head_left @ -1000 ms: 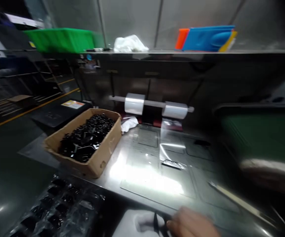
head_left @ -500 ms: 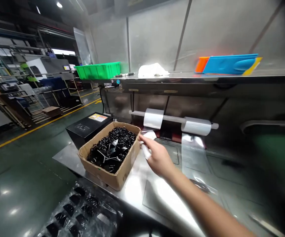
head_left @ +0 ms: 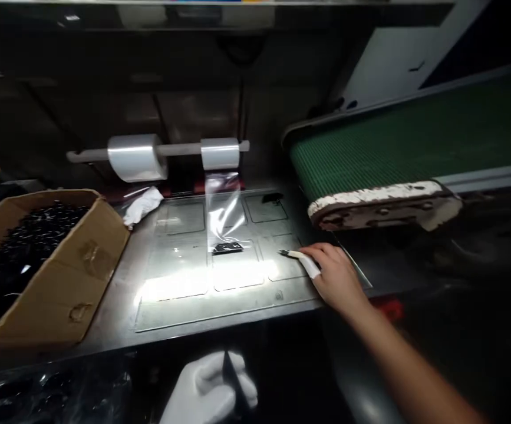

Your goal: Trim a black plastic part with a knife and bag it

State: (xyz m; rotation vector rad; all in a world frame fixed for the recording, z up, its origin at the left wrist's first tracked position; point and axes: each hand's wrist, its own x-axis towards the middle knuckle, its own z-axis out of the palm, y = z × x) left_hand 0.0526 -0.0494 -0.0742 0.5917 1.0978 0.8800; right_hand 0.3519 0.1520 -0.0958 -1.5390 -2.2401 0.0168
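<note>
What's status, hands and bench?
White-gloved left hand: thin black piece. Right hand: slim pale dark-tipped tool. Ahead: clear plastic film strip, small black part at near end.

smooth sheen over cardboard and cloth

the work surface (head_left: 158, 314) looked smooth and glossy, the film rolls (head_left: 137, 158) shiny clear plastic. the box (head_left: 72, 277) was matt brown cardboard, the crumpled rag (head_left: 144, 205) white cloth, the conveyor belt (head_left: 396, 138) ribbed and dull.

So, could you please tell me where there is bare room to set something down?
The widest bare patch is on the mat, between the cardboard box and the film strip; a narrower one runs along the mat's near edge. It is crowded on the right, where the right hand holds a tool near the conveyor, and around the white cloth.
</note>
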